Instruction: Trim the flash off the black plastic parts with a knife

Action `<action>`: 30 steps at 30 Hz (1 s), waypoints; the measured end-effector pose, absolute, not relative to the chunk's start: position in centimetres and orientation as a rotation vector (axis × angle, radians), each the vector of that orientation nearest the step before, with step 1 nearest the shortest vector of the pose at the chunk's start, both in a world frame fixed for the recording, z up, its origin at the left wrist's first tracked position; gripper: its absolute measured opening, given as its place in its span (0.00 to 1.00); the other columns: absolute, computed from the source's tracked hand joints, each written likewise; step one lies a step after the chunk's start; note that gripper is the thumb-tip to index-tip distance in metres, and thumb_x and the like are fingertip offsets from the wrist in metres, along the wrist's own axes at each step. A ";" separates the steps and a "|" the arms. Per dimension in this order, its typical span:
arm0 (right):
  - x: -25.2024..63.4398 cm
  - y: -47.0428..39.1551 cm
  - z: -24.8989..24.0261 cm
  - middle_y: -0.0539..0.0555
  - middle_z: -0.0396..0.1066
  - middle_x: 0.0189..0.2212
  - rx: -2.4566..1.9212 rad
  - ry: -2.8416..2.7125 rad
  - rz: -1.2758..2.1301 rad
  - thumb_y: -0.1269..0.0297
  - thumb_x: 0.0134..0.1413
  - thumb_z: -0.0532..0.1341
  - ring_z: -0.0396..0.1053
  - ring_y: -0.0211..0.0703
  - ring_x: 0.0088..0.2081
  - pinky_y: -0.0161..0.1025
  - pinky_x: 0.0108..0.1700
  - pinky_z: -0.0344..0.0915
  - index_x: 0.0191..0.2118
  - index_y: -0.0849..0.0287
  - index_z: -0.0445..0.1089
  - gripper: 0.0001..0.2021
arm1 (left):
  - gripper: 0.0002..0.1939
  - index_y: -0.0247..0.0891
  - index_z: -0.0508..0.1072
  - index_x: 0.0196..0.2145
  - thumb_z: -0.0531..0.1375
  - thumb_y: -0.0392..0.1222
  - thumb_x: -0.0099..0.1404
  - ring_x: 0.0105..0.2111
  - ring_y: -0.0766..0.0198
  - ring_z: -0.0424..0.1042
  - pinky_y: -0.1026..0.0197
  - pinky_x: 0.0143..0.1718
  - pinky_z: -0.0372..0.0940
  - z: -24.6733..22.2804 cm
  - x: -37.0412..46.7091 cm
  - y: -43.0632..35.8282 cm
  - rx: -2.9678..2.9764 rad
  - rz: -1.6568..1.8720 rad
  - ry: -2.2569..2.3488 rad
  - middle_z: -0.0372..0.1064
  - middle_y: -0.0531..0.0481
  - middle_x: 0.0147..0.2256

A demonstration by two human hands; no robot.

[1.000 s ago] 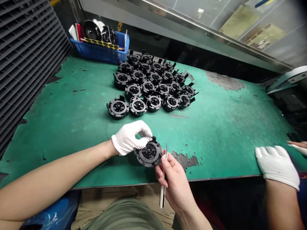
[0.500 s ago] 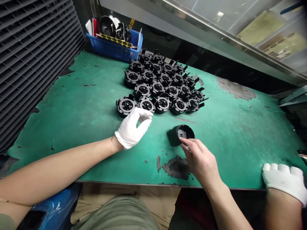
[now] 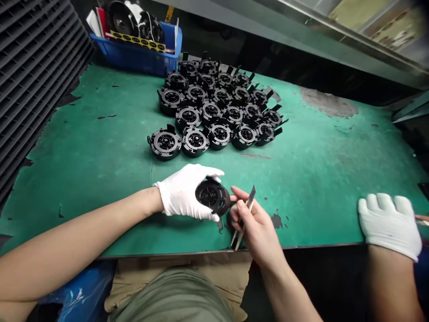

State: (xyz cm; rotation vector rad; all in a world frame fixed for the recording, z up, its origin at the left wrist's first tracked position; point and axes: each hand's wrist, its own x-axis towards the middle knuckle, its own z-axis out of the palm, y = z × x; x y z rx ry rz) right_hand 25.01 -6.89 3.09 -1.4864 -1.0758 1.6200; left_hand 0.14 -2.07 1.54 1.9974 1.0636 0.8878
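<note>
My left hand, in a white glove, is wrapped round a round black part above the front of the green table. The inner face of this part, with a ringed centre, is turned up toward the camera. Bare and close on its right, my right hand grips a slim tool with a grey blade-like tip, pointing up. One fingertip of that hand reaches the edge of the black part; whether it touches is unclear. Several similar black round parts stand in rows farther back.
A blue bin with black parts and papers sits at the back left. Black slatted racks line the left side. Another person's white-gloved hand rests at the right edge of the green table. A metal rail runs across the back.
My left hand has closed round the black part, which stood on the table near my right hand before. My right hand has moved left and down, and the tool's tip now points up.
</note>
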 end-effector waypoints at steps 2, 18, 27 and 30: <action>27.1 -6.3 3.3 0.55 0.74 0.51 -1.565 -1.251 1.477 0.46 0.68 0.67 0.66 0.36 0.34 0.36 0.33 0.68 0.68 0.50 0.70 0.29 | 0.55 0.39 0.70 0.67 0.77 0.70 0.49 0.59 0.38 0.78 0.38 0.64 0.71 1.5 -0.1 -2.0 2.017 0.843 1.054 0.77 0.35 0.59; 32.6 -4.2 6.5 0.54 0.80 0.46 -1.317 -2.457 0.779 0.60 0.76 0.60 0.80 0.42 0.43 0.36 0.42 0.75 0.59 0.53 0.67 0.12 | 0.32 0.40 0.80 0.42 0.79 0.65 0.51 0.52 0.45 0.80 0.46 0.56 0.73 1.0 0.3 -1.7 2.264 0.632 0.830 0.79 0.39 0.54; 32.1 -1.9 6.2 0.58 0.77 0.46 -0.845 -2.758 0.594 0.70 0.76 0.57 0.77 0.46 0.43 0.42 0.44 0.73 0.60 0.56 0.67 0.12 | 0.55 0.40 0.65 0.63 0.82 0.61 0.46 0.60 0.39 0.77 0.41 0.61 0.72 0.3 0.9 -2.5 2.130 0.914 0.784 0.72 0.31 0.62; 32.0 -1.7 5.8 0.57 0.77 0.44 -0.799 -2.777 0.538 0.70 0.76 0.57 0.76 0.46 0.41 0.42 0.43 0.73 0.60 0.57 0.67 0.12 | 0.48 0.40 0.68 0.63 0.81 0.58 0.51 0.55 0.43 0.81 0.48 0.57 0.73 1.6 1.4 -1.9 2.156 0.613 0.790 0.78 0.40 0.56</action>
